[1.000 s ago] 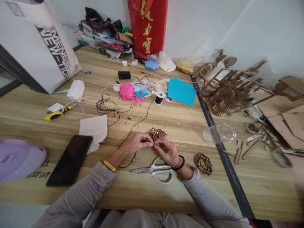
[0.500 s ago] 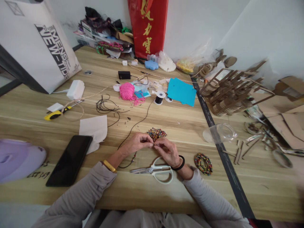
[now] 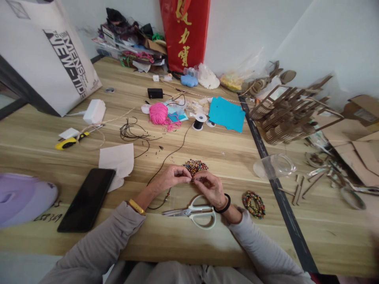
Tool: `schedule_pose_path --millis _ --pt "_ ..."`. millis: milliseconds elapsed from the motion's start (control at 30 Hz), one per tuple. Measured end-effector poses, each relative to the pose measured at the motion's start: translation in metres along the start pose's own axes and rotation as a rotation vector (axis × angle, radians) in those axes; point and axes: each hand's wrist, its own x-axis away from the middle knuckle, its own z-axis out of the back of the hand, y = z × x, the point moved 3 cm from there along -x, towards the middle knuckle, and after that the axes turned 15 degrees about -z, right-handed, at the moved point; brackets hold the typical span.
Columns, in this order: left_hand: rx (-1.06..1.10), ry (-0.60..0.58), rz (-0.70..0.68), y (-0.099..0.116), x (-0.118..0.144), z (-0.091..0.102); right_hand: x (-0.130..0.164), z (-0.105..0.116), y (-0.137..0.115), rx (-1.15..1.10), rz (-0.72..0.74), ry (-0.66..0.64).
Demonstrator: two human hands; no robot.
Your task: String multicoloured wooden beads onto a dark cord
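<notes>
Both hands meet at table centre, just in front of the loose bead pile (image 3: 195,166). Left hand (image 3: 171,178) has its fingers curled in, thumb + forefinger pinching the thin black cord (image 3: 170,154) near its free end. Right hand (image 3: 209,187) is also drawn together, fingertips pressed on something tiny at the cord tip, prob. a single bead, too small to make out for sure. The two pinches nearly touch.

The cord runs from the left hand's grip up and away across the wood to the black cord spool (image 3: 199,120); a short strung stretch w/ a few beads hangs down under the left wrist, lying on the wooden table (image 3: 225,152).

Handling, as a judgement: cord looks light, limp, no stiffness of its own, so it needs holding right by the tip or the end will flop. Beads look small, hard, round and smooth, likely to roll or slip out of a loose pinch; best taken by the sides, hole left free.

Nearby: white-handled scissors (image 3: 194,211) lie just below the hands, touching neither. Finished beaded bracelet (image 3: 253,203) sits to the right of the right wrist. Black phone (image 3: 87,199) and white paper (image 3: 117,161) lie well apart on the left. Clear plastic lid (image 3: 274,165) to the right.
</notes>
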Motion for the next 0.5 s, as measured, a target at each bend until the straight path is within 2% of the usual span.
schedule_pose_path --millis 233,500 --pt "0.012 0.003 -0.001 -0.0009 0.0002 -0.0006 0.0 -0.0007 0.0011 -0.003 -0.034 -0.012" --pt "0.01 0.003 -0.007 -0.0028 0.0001 -0.0005 -0.0004 0.0 -0.0008 0.0 -0.008 -0.026"
